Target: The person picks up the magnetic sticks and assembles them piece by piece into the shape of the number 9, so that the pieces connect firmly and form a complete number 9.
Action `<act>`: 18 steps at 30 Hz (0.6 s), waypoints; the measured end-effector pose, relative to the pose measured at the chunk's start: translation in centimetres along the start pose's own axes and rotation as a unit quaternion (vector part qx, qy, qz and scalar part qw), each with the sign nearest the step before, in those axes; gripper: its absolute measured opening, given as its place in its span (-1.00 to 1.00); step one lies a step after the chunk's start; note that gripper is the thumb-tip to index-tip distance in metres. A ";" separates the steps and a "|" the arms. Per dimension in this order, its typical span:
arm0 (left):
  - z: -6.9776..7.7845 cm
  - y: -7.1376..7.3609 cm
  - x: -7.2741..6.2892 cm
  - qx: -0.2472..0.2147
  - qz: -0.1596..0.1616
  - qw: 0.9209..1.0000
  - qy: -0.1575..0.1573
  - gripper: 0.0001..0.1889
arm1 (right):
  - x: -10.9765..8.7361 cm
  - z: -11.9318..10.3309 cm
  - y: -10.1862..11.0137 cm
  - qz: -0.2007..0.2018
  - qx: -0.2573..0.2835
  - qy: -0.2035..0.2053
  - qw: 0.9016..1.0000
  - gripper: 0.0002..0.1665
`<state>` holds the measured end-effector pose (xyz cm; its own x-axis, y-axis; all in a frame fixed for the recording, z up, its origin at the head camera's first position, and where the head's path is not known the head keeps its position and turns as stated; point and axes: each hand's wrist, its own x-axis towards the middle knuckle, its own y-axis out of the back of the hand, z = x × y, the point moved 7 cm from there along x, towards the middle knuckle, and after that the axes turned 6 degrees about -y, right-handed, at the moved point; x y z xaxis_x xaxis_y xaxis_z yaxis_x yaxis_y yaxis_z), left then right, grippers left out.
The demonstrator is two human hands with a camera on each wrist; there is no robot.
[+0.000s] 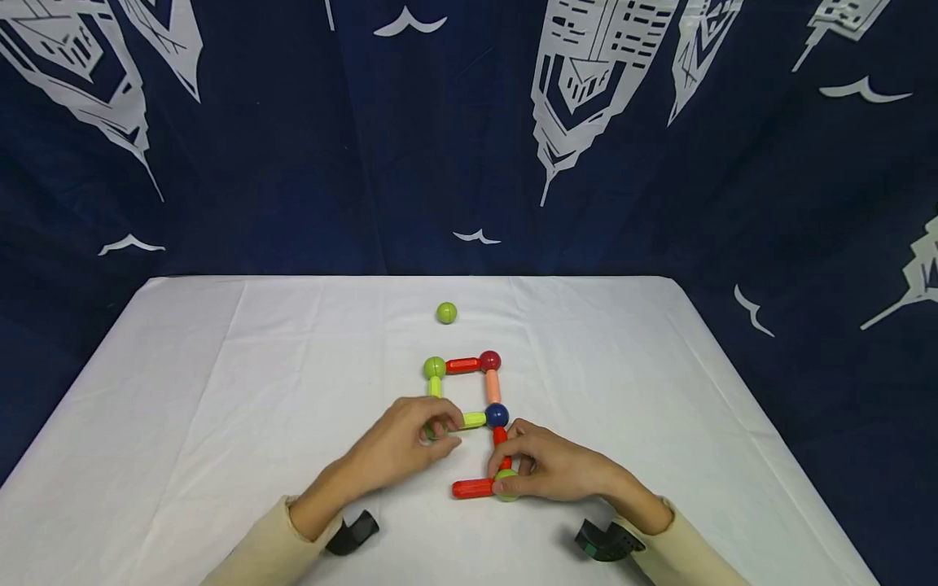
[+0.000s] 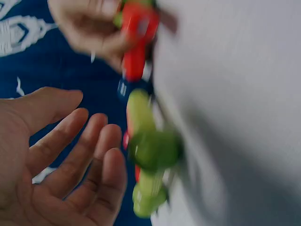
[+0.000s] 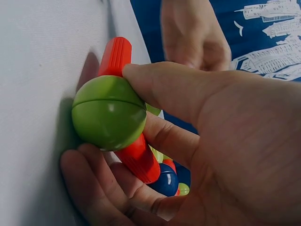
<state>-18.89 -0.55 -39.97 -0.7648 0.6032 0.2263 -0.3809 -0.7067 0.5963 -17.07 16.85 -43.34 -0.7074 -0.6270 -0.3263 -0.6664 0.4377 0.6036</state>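
On the white table lies a flat frame of magnetic sticks and balls. Its square joins a green ball, a dark red ball, a blue ball and another green ball, partly hidden behind my left hand. That hand hovers beside this corner, fingers loosely bent and holding nothing. From the blue ball a red stick runs toward me to a lower green ball. My right hand grips this ball between thumb and fingers. A second red stick points left from it.
A loose green ball lies beyond the frame, toward the far table edge. Behind the white tablecloth hangs a dark blue curtain with white printed buildings. A dark camera is strapped on the left wrist, another camera on the right.
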 end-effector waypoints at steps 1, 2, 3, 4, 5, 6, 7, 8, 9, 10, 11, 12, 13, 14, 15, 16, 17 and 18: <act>-0.2 0.8 0.5 0.008 0.018 1.000 0.001 -0.87 | 0.0 0.0 0.0 -0.001 0.000 -0.002 1.000 -0.86; -0.6 1.7 1.1 0.013 0.033 0.999 0.007 -0.87 | 0.0 0.1 0.0 -0.002 0.001 -0.003 1.000 -0.86; -1.1 2.5 1.7 0.016 0.048 0.999 0.012 -0.87 | 0.0 0.1 0.1 -0.003 0.001 -0.004 1.000 -0.87; -1.6 3.3 2.3 0.019 0.062 0.998 0.019 -0.87 | 0.0 0.1 0.1 -0.004 0.002 -0.005 1.000 -0.87; -2.3 4.0 3.0 0.022 0.076 0.997 0.025 -0.86 | 0.0 0.2 0.1 -0.005 0.002 -0.005 1.000 -0.87; -3.0 4.7 3.6 0.024 0.088 0.995 0.033 -0.85 | 0.0 0.2 0.0 -0.006 0.003 -0.007 1.000 -0.87; -3.8 5.3 4.3 0.025 0.098 0.994 0.041 -0.83 | 0.0 0.2 0.0 -0.006 0.004 -0.007 1.000 -0.87; -4.7 5.8 4.9 0.024 0.105 0.993 0.050 -0.81 | 0.0 0.3 0.0 -0.006 0.004 -0.007 1.000 -0.87; -5.4 6.2 5.6 0.024 0.111 0.992 0.058 -0.78 | 0.0 0.2 0.0 -0.006 0.004 -0.008 1.000 -0.87; -6.2 6.5 6.2 0.024 0.115 0.991 0.067 -0.74 | 0.1 0.2 0.0 -0.007 0.004 -0.009 1.000 -0.87; -6.9 6.7 6.7 0.021 0.119 0.990 0.077 -0.71 | 0.1 0.2 -0.1 -0.008 0.005 -0.009 1.000 -0.87; -7.6 6.9 7.3 0.016 0.122 0.988 0.089 -0.68 | 0.1 0.2 -0.1 -0.008 0.006 -0.008 1.000 -0.87; -8.1 6.9 7.8 0.012 0.122 0.987 0.099 -0.65 | 0.1 0.2 -0.1 -0.009 0.006 -0.009 1.000 -0.86; -8.6 6.9 8.3 0.008 0.121 0.987 0.109 -0.63 | 0.1 0.2 -0.1 -0.010 0.007 -0.009 1.000 -0.86; -9.0 6.9 8.8 0.002 0.122 0.985 0.118 -0.61 | 0.1 0.2 -0.1 -0.011 0.008 -0.010 1.000 -0.87; -9.4 6.8 9.2 0.000 0.122 0.984 0.128 -0.59 | 0.1 0.2 -0.1 -0.012 0.010 -0.009 1.000 -0.87; -9.8 6.6 9.6 -0.003 0.120 0.983 0.140 -0.57 | 0.1 0.2 -0.1 -0.012 0.011 -0.009 1.000 -0.87; -10.1 6.5 9.9 -0.005 0.121 0.981 0.150 -0.55 | 0.1 0.2 -0.1 -0.012 0.011 -0.009 1.000 -0.87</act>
<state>-34.18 -2.87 -41.63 -0.9514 0.2825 0.1226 -0.1734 -0.8204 0.5449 -17.06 16.88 -43.57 -0.6953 -0.6256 -0.3538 -0.6879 0.4367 0.5798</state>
